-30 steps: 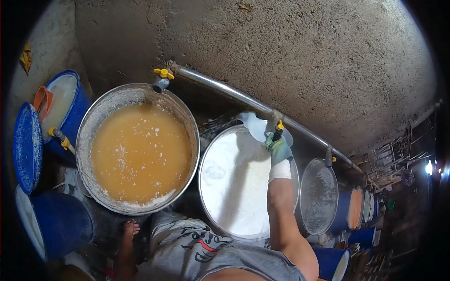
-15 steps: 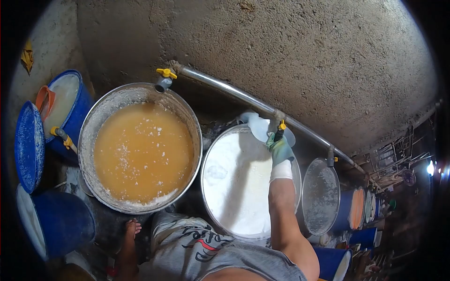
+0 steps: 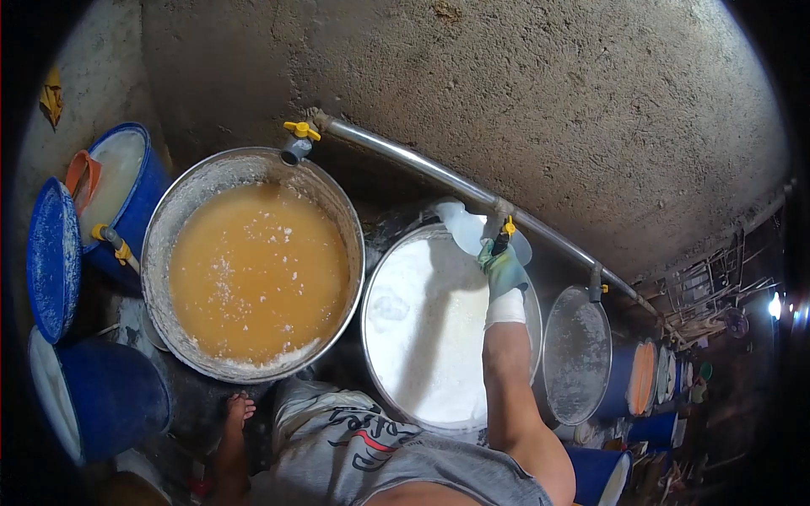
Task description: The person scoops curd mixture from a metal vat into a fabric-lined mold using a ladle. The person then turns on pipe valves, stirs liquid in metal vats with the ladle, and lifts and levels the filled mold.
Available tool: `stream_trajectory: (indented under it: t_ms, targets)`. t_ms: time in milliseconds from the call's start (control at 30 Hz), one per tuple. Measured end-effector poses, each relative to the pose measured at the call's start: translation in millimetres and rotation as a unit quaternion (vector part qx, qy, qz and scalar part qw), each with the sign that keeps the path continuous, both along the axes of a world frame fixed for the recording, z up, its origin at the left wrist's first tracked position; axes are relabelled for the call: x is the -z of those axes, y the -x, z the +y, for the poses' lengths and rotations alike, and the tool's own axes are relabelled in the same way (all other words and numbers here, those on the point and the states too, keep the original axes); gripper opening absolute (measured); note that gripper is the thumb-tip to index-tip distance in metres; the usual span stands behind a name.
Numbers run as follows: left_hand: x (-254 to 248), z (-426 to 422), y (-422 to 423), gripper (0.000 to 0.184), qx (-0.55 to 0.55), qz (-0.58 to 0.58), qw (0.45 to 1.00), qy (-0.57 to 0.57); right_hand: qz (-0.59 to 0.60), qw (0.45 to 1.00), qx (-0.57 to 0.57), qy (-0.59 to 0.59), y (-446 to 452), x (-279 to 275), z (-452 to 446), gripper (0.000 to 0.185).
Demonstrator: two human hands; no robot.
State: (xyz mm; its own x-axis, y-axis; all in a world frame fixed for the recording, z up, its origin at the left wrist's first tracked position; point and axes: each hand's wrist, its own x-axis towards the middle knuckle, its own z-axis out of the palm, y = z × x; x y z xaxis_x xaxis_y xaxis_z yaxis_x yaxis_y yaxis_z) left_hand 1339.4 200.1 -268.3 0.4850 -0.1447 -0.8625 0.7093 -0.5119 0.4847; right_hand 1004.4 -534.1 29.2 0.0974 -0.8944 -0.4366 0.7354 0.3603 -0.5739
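My right hand [image 3: 504, 268], in a green-and-yellow glove with a white cuff, reaches across a wide metal tub [image 3: 369, 325] of white material [image 3: 422, 337]. Its fingers are closed around the dark spout of a tap [image 3: 501, 244] below a yellow handle. A whitish translucent plastic piece [image 3: 462, 228] lies over the tub's far rim beside the glove; its exact kind is unclear. My left hand [image 3: 241, 406] is bare and hangs low at my side near the other tub, fingers loosely bent and apart, nothing visible in them.
A metal tub [image 3: 361, 278] of cloudy orange-brown liquid stands left, below a yellow-handled valve [image 3: 301, 131]. A metal pipe [image 3: 413, 164] runs along the rough wall. Blue barrels [image 3: 118, 392] stand left; an upright grey metal disc [image 3: 577, 354] and more barrels are right.
The view has shifted very slightly. My right hand stays at the tap and my left hand stays low; nothing else has visibly changed.
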Motion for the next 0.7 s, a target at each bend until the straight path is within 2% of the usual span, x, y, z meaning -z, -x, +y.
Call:
stream_trajectory:
  t_ms: [67, 300, 600, 700]
  targets:
    - [0.9, -0.5, 2.6, 0.043, -0.024, -0.01, 1.0, -0.012, 0.0, 1.0, -0.001, 0.002, -2.2, 0.8, -2.7, 0.016]
    - [3.8, 1.4, -1.6, 0.045, -0.005, 0.002, 1.0, -0.001, 0.0, 1.0, -0.004, 0.003, -1.8, 5.8, -3.0, 0.016]
    - [3.5, 4.7, -4.2, 0.037, 0.015, -0.011, 1.0, -0.008, -0.011, 1.0, -0.012, 0.008, -13.4, 8.4, -7.0, 0.017]
    - [-1.8, -9.1, -21.8, 0.037, 0.031, -0.001, 0.999, 0.028, -0.026, 1.0, -0.011, 0.011, -23.5, 4.3, -7.1, 0.017]
